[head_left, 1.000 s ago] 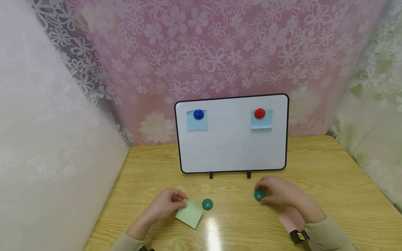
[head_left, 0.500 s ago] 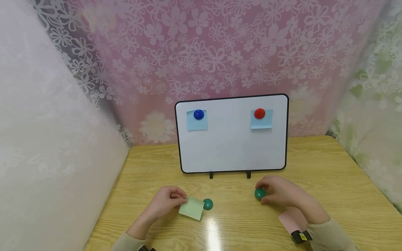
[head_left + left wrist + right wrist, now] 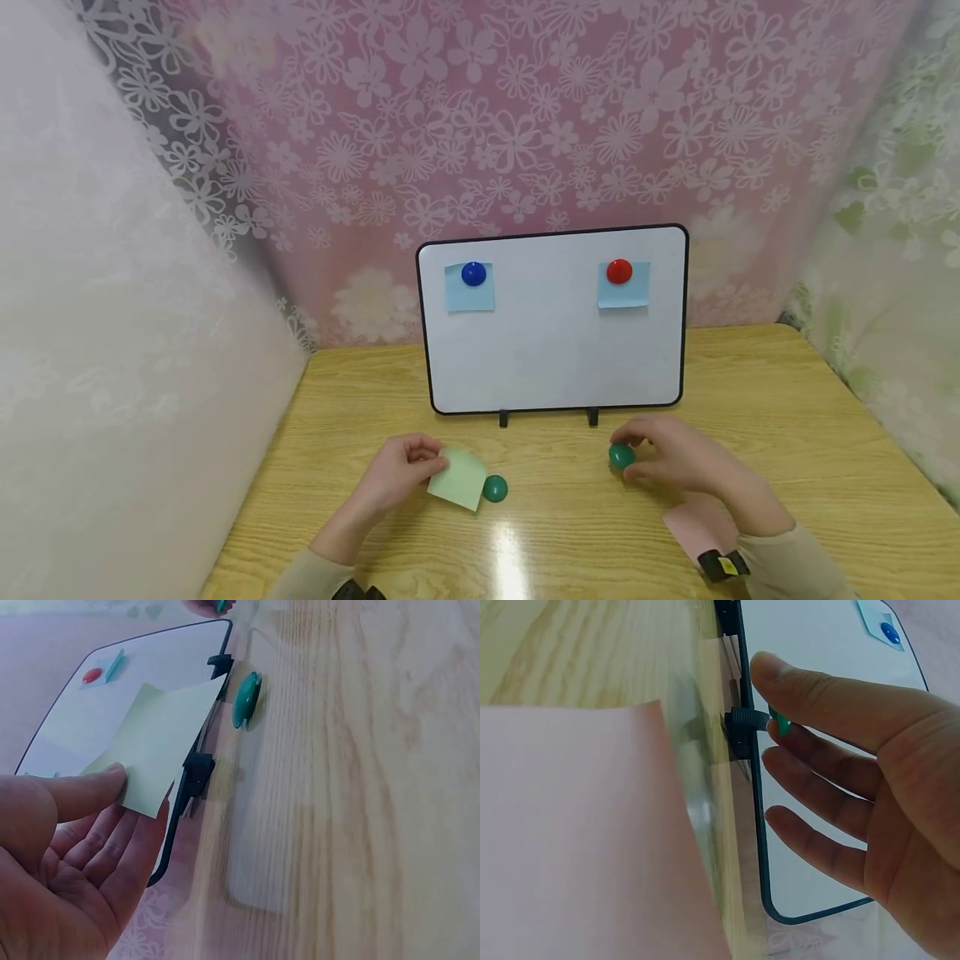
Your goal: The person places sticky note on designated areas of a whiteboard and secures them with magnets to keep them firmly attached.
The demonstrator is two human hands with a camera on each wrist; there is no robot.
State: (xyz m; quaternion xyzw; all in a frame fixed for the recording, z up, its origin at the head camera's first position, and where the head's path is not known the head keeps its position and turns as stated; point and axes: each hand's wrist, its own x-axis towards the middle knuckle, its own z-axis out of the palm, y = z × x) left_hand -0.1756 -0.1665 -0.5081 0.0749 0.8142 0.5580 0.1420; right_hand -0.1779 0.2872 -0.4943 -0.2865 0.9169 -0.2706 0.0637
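My left hand (image 3: 396, 477) pinches a pale green sticky note (image 3: 461, 483) by one corner between thumb and fingers. In the left wrist view the note (image 3: 161, 739) tilts up in front of the whiteboard. Just right of it a green round magnet (image 3: 495, 488) lies on the table. My right hand (image 3: 681, 458) grips a second green magnet (image 3: 621, 456), mostly covered by the thumb in the right wrist view. The whiteboard (image 3: 551, 354) stands behind both hands, bearing two light blue notes, one under a blue magnet (image 3: 473, 273), the other under a red magnet (image 3: 619, 272).
A pink sticky note (image 3: 688, 533) sits beneath the right forearm, partly covered by it. Black feet (image 3: 593, 417) stick out under the whiteboard onto the wooden table (image 3: 360, 392). Floral cloth (image 3: 517, 125) hangs behind, and pale sheets flank both sides.
The left hand has raised the green note slightly up and away from me, turning it a little. The right hand has lifted its magnet slightly. The whiteboard looks the same.
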